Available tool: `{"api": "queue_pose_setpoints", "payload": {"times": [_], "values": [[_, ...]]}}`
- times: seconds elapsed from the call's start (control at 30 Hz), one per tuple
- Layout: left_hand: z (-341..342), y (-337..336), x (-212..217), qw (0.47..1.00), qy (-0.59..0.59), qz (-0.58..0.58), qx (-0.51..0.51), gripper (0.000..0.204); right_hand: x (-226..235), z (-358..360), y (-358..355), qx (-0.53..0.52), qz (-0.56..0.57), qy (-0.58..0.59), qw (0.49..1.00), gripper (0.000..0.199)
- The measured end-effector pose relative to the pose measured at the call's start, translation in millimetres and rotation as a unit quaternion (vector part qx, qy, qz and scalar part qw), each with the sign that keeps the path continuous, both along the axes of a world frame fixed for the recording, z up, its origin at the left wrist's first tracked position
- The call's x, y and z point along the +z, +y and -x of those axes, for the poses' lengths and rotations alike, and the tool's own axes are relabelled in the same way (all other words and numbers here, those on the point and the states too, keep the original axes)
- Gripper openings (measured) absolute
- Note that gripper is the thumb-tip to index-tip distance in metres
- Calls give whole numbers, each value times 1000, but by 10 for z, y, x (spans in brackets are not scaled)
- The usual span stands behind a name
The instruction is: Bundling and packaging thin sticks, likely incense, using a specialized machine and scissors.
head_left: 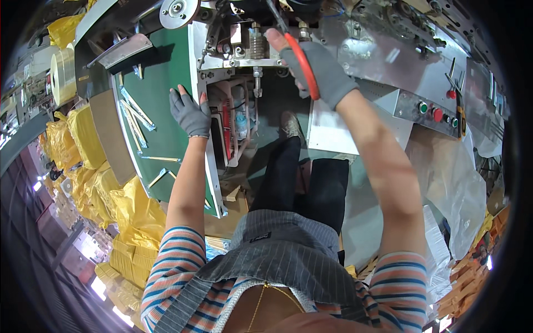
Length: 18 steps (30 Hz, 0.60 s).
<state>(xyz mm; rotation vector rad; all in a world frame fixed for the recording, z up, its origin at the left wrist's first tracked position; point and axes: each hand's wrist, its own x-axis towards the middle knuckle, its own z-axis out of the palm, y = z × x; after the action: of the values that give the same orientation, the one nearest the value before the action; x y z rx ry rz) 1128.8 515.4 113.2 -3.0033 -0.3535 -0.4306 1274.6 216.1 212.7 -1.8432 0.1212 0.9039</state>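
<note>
My right hand (pixel 316 69), in a grey fingerless glove, is closed around the red handle of a tool (pixel 302 66) whose dark metal tip reaches up into the machine head (pixel 258 41), close to the spring-wound post there. I cannot tell whether the tip is actually seated on a part; it disappears among the fittings. My left hand (pixel 190 114), gloved the same way, lies flat and spread against the white edge of the green belt (pixel 161 111), holding nothing, just bracing me beside the opening.

The side of the machine stands open: I can see the red and pale inner parts (pixel 239 125) below the post, so whatever covers them is off or swung aside. The work on the head looks to me to be in the middle, with the tool applied and nothing yet closed up. A few slim wrapped packets (pixel 136 114) lie scattered on the belt, and yellow bags (pixel 83 139) pile up on my left. The control panel with green and red buttons (pixel 438 114) sits untouched to my right.
</note>
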Motion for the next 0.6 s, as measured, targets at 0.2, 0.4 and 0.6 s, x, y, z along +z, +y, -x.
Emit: {"api": "queue_pose_setpoints", "payload": {"times": [0.2,0.4,0.6], "values": [[6,-11,-10,1000,-3,8,-1,65,-73,89,178,-55,-50,70,995,75],[-8,-10,21,1000,4,9,5,66,-171,142,289,-88,-73,52,992,73],[-18,-22,4,1000,0,14,2,66,-142,88,248,-36,21,25,999,98]]}}
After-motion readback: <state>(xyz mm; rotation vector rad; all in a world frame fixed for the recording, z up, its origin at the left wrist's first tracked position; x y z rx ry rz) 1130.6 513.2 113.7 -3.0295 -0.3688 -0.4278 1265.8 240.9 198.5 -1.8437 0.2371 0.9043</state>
